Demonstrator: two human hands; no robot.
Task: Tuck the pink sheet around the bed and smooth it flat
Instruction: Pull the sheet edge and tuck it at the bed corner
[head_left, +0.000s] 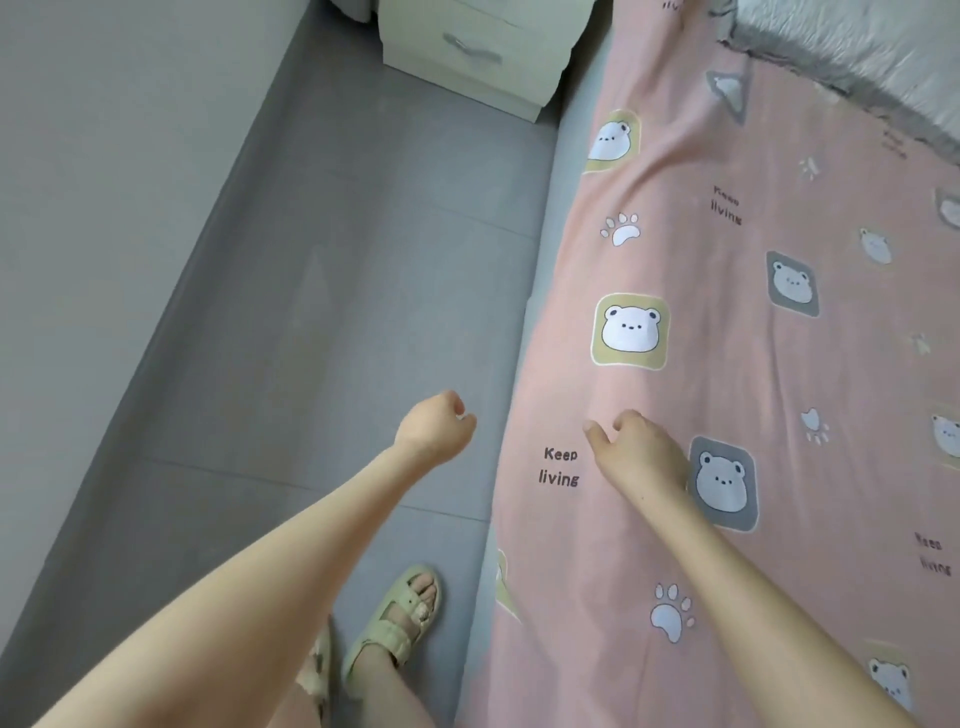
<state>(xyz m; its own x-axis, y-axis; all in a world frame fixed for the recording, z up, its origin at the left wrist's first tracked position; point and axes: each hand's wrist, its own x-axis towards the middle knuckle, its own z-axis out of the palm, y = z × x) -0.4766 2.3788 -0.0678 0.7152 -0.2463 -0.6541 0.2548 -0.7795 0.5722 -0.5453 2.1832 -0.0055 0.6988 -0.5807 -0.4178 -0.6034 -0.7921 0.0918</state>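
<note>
Left hand (436, 426) is up over the grey floor (337, 312), just off the bed's (551, 234) side edge, fingers balled into a fist with nothing in it. Pink sheet (727, 364) covers the mattress and hangs over that edge, a bit wrinkly. Right hand (641, 452) sits on it near the edge, thumb out, fingers bent under, so can't tell if it's pinching fabric.

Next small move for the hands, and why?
Probably press the right hand flat on the pink sheet and sweep towards the bed edge. Long creases run through the sheet just ahead of that hand, while the left hand is curled over the floor, holding nothing.
</note>
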